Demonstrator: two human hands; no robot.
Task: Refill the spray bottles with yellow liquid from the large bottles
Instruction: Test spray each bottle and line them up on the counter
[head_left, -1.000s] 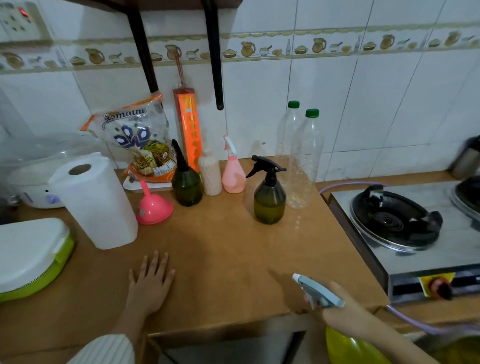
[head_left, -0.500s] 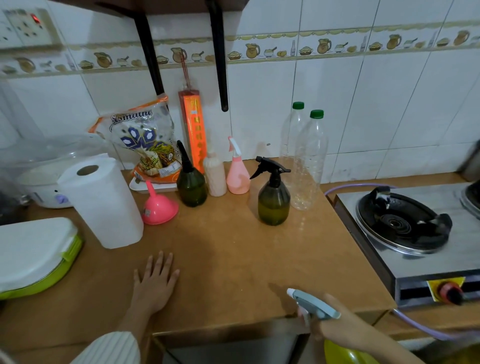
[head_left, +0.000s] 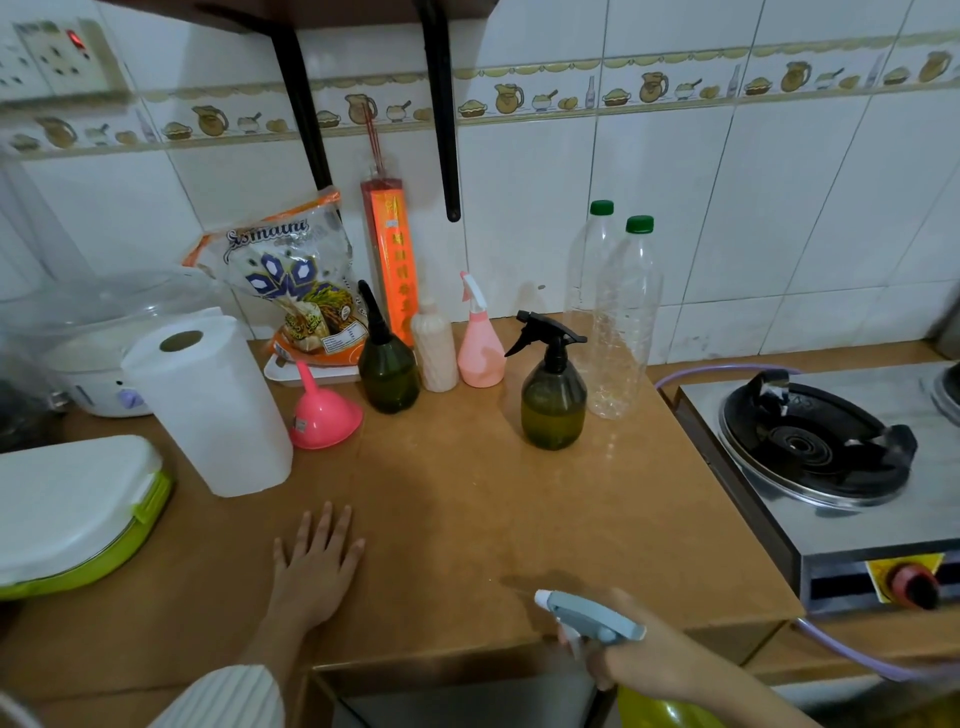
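A brown laminate countertop (head_left: 467, 519) meets a white tiled wall (head_left: 727, 208), with a steel gas stove (head_left: 831, 467) at three o'clock. The left hand (head_left: 317, 566) lies flat, fingers spread, at seven o'clock. At five o'clock the right hand (head_left: 639, 660) grips a yellow spray bottle with grey trigger head (head_left: 592, 618). Two clear green-capped plastic bottles (head_left: 618, 322) stand at one o'clock beside an olive spray bottle (head_left: 553, 405).

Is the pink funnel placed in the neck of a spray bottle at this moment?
No, the pink funnel stands mouth-down on the counter, beside the paper towel roll.
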